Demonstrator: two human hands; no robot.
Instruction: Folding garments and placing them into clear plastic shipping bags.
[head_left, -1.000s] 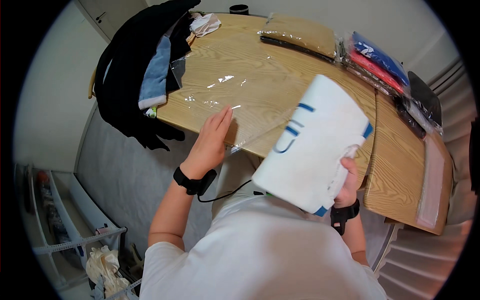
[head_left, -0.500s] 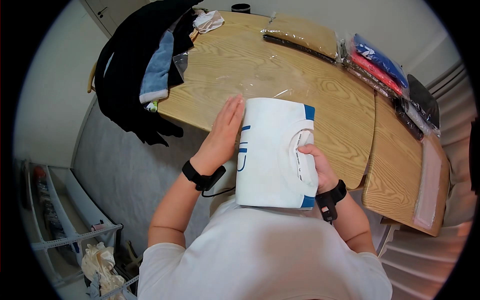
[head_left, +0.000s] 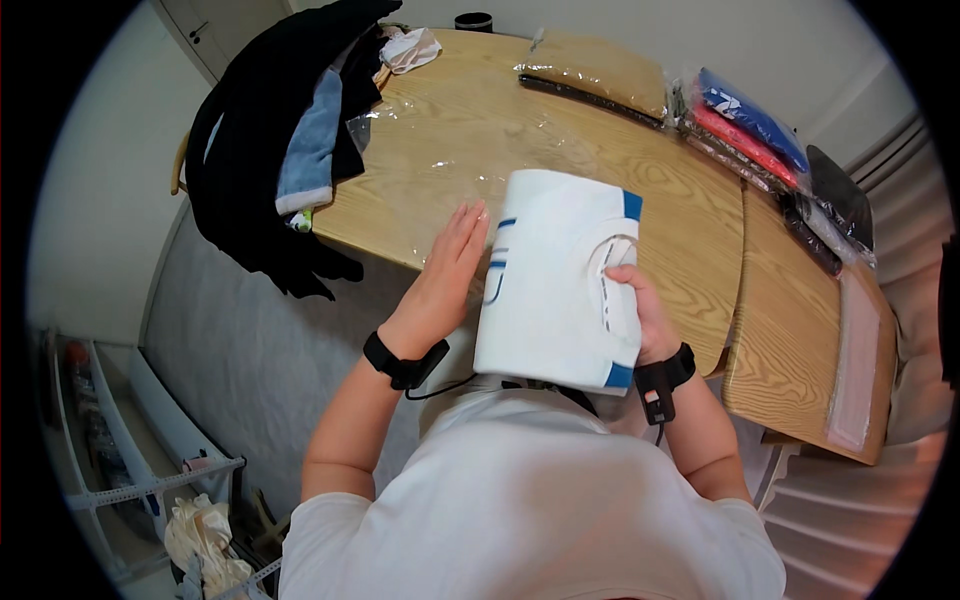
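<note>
A folded white shirt (head_left: 555, 280) with blue trim and blue printing is held up in front of me, over the table's near edge. Its collar faces right. My right hand (head_left: 645, 310) grips it there, the thumb on top by the neck opening and the other fingers hidden beneath. Beside the shirt's left edge, my left hand (head_left: 445, 275) is held out with fingers straight and close together, a small gap from the fabric. On the wooden table (head_left: 690, 260) beyond the shirt lies thin clear plastic (head_left: 440, 165), its outline hard to make out.
Black and light-blue clothes (head_left: 255, 150) hang over the table's left end. Bagged folded garments (head_left: 600, 75) and a stack with blue and red ones (head_left: 750, 125) line the far and right edges. A shelf rack (head_left: 150, 485) with cloth stands at lower left.
The shirt has moved away from my body and tilted slightly, held by my right hand. A gap has opened between its left edge and my left hand.
</note>
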